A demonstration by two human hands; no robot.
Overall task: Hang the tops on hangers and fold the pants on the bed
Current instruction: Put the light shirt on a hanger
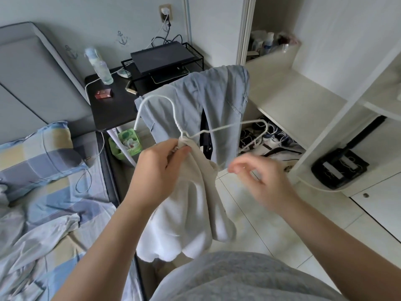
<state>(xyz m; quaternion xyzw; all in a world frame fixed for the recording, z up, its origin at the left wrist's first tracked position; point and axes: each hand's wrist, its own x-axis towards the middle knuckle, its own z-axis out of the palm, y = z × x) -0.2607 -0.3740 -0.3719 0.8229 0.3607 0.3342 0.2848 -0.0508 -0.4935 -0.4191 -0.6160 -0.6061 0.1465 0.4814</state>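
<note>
Cream top held with white hanger in the air beside the bed, not yet seated on it

We find the left hand with its fingers pinching the top's bunched neckline against the hanger's neck; the cloth hangs limp below. The right hand is blurred, its fingers loosely spread and holding nothing we can make out. We judge the top light, soft and shapeless, likely to slip on the thin, smooth wire. We advise taking it at the collar edge or shoulder seam, with the hanger steadied at its neck
</note>
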